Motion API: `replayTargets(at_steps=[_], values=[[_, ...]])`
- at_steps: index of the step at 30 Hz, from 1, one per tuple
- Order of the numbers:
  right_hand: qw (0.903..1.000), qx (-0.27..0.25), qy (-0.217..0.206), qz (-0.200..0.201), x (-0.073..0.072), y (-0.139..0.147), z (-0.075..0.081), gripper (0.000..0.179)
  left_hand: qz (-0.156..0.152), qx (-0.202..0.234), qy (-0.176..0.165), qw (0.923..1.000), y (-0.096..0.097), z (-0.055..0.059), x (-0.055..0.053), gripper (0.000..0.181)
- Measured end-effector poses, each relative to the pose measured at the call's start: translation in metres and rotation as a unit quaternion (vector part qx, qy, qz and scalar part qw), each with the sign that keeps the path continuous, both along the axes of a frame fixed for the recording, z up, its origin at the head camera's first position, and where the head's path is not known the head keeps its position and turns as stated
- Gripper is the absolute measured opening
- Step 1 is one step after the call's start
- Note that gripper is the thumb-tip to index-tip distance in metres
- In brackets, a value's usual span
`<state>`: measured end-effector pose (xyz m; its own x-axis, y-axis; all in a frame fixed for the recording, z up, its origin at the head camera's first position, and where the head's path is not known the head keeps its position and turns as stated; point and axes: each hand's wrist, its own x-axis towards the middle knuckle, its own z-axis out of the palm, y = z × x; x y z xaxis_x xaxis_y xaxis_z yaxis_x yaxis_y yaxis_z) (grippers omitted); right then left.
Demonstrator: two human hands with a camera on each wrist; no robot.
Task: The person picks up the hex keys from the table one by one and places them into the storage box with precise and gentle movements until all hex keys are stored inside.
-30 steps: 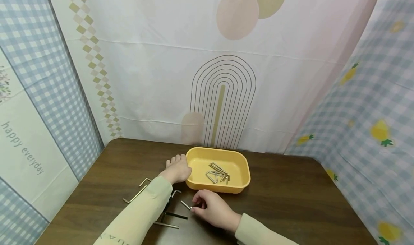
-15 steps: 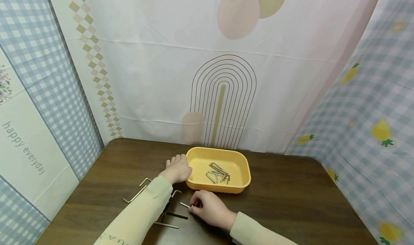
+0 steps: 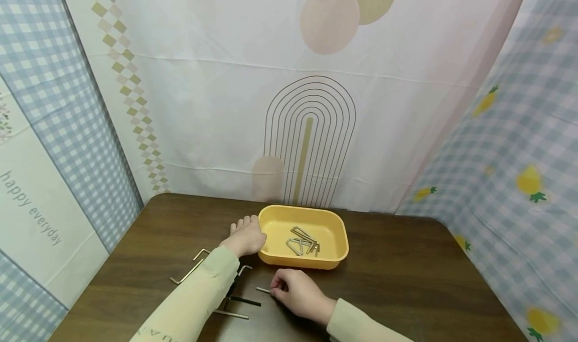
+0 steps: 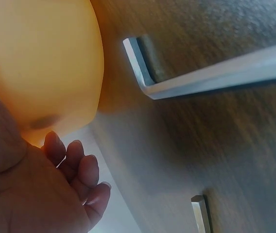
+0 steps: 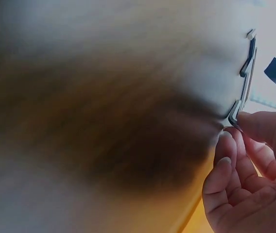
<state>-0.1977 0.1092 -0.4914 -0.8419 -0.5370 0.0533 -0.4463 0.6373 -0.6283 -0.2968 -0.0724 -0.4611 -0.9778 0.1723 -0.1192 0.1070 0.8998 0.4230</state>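
Note:
My right hand [image 3: 299,293] pinches a small silver hex key [image 3: 264,290] between thumb and fingertips, just in front of the yellow tub [image 3: 300,263]. The right wrist view shows the key's bent end [image 5: 234,114] by the thumb tip, close over the table. Against the tub's left side rests my left hand [image 3: 246,237], its fingers relaxed and reaching past the tub's corner; the left wrist view shows this hand's palm beside the tub wall [image 4: 45,58]. Inside the tub, several silver and brass-coloured hex keys [image 3: 301,242] lie in a loose heap.
Under and around the left sleeve [image 3: 196,292] lie more hex keys: a brass-coloured one [image 3: 187,273], a black one [image 3: 246,301] and a silver one [image 3: 234,314]. The brown table [image 3: 406,277] ends at a white patterned cloth [image 3: 217,131] behind the tub.
The hex key in my right hand has turned from a slant to nearly level, with less of it showing past the fingertips. My left hand and the tub keep their places.

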Motion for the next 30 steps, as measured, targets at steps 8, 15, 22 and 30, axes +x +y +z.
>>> replayTargets(at_steps=[8, 15, 22, 30], values=[[0.9999, 0.007, -0.011, -0.008, 0.002, 0.035, 0.003, 0.009, -0.002, 0.008, -0.002, 1.0000, -0.003, -0.004, -0.003, 0.040], [0.9998, 0.001, 0.016, -0.012, 0.006, 0.068, 0.013, 0.010, -0.001, 0.027, -0.004, 0.9996, -0.003, -0.005, -0.004, 0.037], [0.9969, -0.031, 0.063, -0.035, 0.004, 0.083, 0.044, 0.010, -0.005, 0.020, -0.001, 0.9998, -0.002, -0.002, -0.002, 0.037], [0.9907, -0.035, 0.098, -0.087, -0.024, 0.080, 0.064, 0.008, -0.004, 0.011, -0.007, 0.9999, -0.002, -0.003, -0.002, 0.040]])
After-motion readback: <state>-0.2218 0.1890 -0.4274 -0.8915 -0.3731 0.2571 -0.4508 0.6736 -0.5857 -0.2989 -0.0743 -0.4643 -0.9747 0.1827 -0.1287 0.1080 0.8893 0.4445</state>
